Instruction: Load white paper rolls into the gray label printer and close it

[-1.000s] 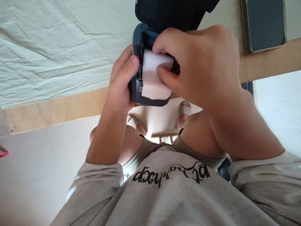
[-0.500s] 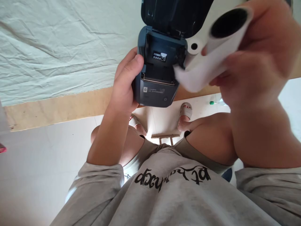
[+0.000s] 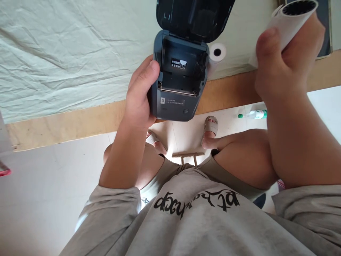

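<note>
My left hand (image 3: 142,89) is closed around the left side of a dark blue label printer (image 3: 174,101), thumb along its edge. The printer's black lid (image 3: 193,17) stands open, and its paper bay (image 3: 183,73) shows no roll inside. To the right, my right hand (image 3: 287,67) grips a white paper roll (image 3: 291,26) with a wide dark core facing up. Part of that roll is hidden by the fingers. Just beside the printer, on the cloth, is a smaller white paper roll (image 3: 217,55) with a narrow dark core.
A pale green cloth (image 3: 66,53) covers the table, whose wooden edge (image 3: 66,128) runs across in front of me. A dark flat object (image 3: 325,39) lies at the upper right. On the floor beneath are a plastic bottle (image 3: 257,114) and a wooden stool (image 3: 188,155).
My right hand has carried the white paper roll away from the printer, to the right and up. The loose paper end no longer hangs over the bay. My left hand barely shifted.
</note>
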